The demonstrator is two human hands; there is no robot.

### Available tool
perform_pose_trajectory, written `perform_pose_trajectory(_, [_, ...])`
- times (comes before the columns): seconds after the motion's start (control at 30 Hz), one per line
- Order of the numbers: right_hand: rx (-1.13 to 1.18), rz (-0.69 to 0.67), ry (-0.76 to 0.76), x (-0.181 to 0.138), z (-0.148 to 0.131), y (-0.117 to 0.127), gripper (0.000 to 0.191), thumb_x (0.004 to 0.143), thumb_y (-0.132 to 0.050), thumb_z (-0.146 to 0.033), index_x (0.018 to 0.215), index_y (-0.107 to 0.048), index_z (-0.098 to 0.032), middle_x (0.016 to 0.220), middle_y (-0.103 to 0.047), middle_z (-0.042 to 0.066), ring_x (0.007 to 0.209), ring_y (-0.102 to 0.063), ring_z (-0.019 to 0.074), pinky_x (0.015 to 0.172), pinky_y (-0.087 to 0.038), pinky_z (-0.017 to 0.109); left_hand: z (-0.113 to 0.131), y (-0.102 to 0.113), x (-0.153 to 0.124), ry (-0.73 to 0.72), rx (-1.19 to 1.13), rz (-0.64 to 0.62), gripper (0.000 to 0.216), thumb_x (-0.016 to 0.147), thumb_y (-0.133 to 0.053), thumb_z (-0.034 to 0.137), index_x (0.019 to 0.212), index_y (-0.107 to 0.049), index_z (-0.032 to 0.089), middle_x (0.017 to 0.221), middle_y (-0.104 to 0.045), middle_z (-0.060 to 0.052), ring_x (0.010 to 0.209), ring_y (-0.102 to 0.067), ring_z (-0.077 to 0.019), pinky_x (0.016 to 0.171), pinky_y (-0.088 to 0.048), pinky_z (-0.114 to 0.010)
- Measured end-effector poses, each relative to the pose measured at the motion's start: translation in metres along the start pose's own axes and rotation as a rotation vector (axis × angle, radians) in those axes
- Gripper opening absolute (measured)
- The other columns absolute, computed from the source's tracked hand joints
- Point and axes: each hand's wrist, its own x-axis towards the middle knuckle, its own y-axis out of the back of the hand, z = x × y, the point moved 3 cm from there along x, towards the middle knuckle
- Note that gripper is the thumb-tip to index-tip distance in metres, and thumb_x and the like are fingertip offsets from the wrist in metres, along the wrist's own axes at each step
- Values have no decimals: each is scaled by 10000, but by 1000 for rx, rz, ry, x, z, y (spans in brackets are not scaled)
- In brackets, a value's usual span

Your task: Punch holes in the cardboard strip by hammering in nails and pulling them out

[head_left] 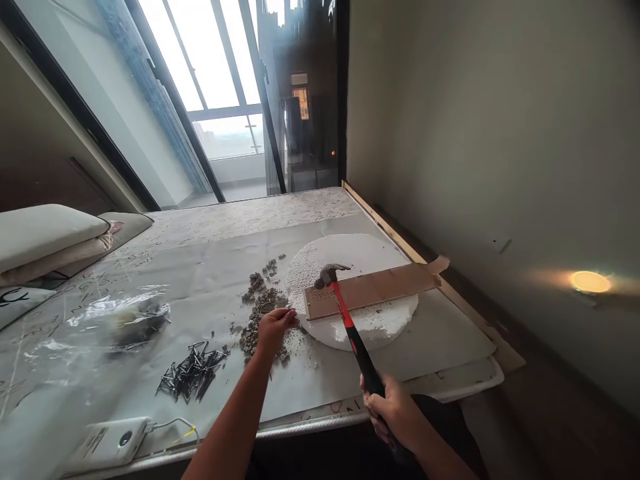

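Note:
My right hand (393, 410) is closed around the black grip of a hammer (350, 323) with a red and black handle. Its metal head rests over the left end of a brown wooden board (380, 288), which has many small holes there. The board lies across a round white foam disc (350, 257). My left hand (274, 328) reaches to the disc's left edge, fingers curled down over a heap of small gravel-like bits (257, 313); what they hold is hidden.
A pile of dark nails (193, 370) lies left of my left arm. A crumpled clear plastic bag (133, 320) sits further left. A white power bank with cable (113, 440) lies at the near edge. Cushions (45, 237) are stacked far left. A wall runs along the right.

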Motion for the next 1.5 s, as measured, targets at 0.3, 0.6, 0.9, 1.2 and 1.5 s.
perform_pose_trajectory(0.3, [18,-37,0,4,4,8,224,647,-459,-296,835,-371,-213,440,-343,-142,267,-238,33,270,-246,163,2,-47,33,-257,327,101,281,742,-543,393,602,-634,167,649,-604,-15,626,-533,-119,619,-416,-220])
perform_pose_trajectory(0.6, [-33,-103,1,0,-4,7,162,698,-443,-295,824,-392,-206,424,-331,-138,262,-248,34,273,-240,155,-8,-49,40,-258,327,100,262,747,-542,372,622,-648,168,663,-621,-19,625,-536,-120,617,-401,-222])
perform_pose_trajectory(0.9, [-38,-88,-34,1,0,7,218,679,-457,-347,835,-406,-204,413,-340,-131,271,-250,41,269,-245,156,-7,-51,40,-274,340,104,278,743,-541,392,613,-644,169,632,-607,-7,616,-527,-119,611,-387,-221])
perform_pose_trajectory(1.2, [-112,-97,-27,-3,-6,6,210,724,-451,-367,837,-401,-197,363,-262,-148,271,-222,47,290,-229,162,-10,-52,36,-382,447,128,270,780,-526,350,617,-637,165,617,-610,-14,586,-520,-111,577,-364,-211])
perform_pose_trajectory(1.5, [-426,-15,29,-20,-35,7,176,747,-486,-311,868,-492,-185,412,-317,-99,335,-298,71,379,-270,202,-18,-54,34,-387,453,163,231,782,-552,297,609,-644,174,599,-606,-13,600,-523,-115,591,-365,-217])
